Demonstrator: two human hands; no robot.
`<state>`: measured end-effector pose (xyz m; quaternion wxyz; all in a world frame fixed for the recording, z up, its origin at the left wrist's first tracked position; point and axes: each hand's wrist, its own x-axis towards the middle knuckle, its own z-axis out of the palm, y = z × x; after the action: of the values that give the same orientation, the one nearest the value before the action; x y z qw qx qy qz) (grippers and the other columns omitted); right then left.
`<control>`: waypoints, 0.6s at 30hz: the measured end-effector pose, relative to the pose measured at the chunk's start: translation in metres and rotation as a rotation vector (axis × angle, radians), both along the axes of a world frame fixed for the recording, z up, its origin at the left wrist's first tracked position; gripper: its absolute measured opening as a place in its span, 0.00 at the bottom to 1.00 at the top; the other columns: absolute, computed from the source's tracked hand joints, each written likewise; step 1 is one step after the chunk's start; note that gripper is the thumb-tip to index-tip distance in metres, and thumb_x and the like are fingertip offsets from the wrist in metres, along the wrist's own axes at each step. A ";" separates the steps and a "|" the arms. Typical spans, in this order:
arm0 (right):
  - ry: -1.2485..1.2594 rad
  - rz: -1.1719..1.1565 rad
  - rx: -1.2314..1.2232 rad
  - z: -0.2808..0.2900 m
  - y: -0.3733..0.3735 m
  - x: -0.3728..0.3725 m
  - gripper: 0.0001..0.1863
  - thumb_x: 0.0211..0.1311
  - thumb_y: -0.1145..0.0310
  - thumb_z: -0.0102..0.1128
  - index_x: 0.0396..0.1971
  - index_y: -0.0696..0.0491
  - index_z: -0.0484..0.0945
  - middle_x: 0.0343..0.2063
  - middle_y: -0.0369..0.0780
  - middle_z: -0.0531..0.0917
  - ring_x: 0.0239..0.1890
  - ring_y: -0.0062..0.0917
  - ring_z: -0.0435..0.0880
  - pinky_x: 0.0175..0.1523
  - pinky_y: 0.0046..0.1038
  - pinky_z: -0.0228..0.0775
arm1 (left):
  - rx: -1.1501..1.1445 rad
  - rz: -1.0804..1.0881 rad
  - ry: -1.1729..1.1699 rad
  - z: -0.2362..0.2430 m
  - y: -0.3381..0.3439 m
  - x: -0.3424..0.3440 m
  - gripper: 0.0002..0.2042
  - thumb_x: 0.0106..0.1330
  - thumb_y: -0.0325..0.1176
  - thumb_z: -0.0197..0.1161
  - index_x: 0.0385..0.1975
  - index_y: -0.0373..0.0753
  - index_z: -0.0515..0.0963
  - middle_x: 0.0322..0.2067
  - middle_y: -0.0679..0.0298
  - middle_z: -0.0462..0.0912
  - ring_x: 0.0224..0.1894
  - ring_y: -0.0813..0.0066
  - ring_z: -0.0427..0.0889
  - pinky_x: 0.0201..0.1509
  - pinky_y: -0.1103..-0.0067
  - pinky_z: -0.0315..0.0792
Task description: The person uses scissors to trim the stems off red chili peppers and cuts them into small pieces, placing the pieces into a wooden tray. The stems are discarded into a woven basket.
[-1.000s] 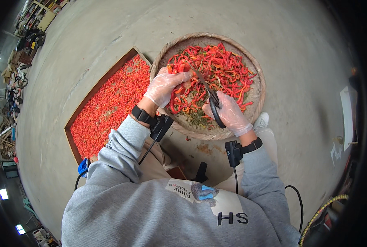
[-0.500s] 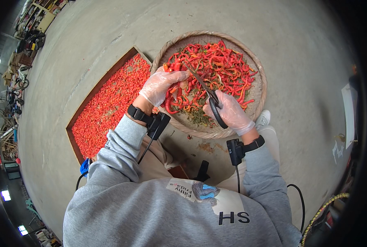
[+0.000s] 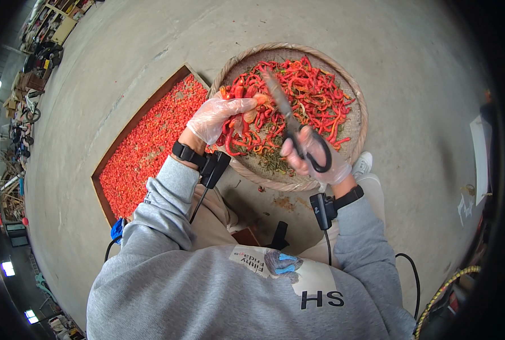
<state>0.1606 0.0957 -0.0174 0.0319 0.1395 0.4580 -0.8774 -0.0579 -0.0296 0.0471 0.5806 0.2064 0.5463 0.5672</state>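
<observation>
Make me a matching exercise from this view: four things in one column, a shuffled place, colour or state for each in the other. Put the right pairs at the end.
Things
1. Scissors
2. Small red pieces
3. Left hand
4. Sweatshirt

Places, colours, states
A. Holding red peppers
B. Grey, worn on the body
C. In the right hand
D. Inside the rectangular tray

Right pairs: 1-C, 2-D, 3-A, 4-B

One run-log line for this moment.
left hand: holding red peppers; right hand: holding scissors, blades blurred; round basket: more peppers; brown tray: small red pieces
</observation>
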 end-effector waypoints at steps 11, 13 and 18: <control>0.004 -0.231 0.134 -0.006 0.008 -0.001 0.32 0.63 0.37 0.41 0.39 0.55 0.74 0.25 0.30 0.72 0.24 0.12 0.67 0.31 0.15 0.62 | 0.041 0.115 0.164 -0.024 0.000 -0.004 0.15 0.61 0.34 0.64 0.44 0.33 0.76 0.32 0.62 0.82 0.28 0.77 0.79 0.35 0.79 0.77; -0.022 -0.265 0.072 -0.008 0.013 0.000 0.32 0.63 0.36 0.42 0.39 0.54 0.74 0.24 0.29 0.72 0.24 0.12 0.67 0.30 0.15 0.61 | 0.022 0.080 0.196 -0.034 0.000 -0.014 0.14 0.62 0.34 0.63 0.44 0.32 0.76 0.35 0.60 0.83 0.31 0.76 0.80 0.37 0.76 0.78; -0.037 -0.334 0.060 -0.006 0.017 -0.001 0.34 0.57 0.32 0.47 0.38 0.53 0.74 0.22 0.29 0.72 0.23 0.12 0.66 0.28 0.15 0.59 | -0.032 0.141 0.117 -0.069 0.006 -0.029 0.09 0.56 0.24 0.66 0.34 0.34 0.76 0.29 0.66 0.79 0.33 0.76 0.80 0.40 0.80 0.76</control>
<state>0.1595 0.1126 -0.0234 -0.1100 0.2306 0.4538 -0.8537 -0.0864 -0.0235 -0.0223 0.5097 0.1909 0.6016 0.5847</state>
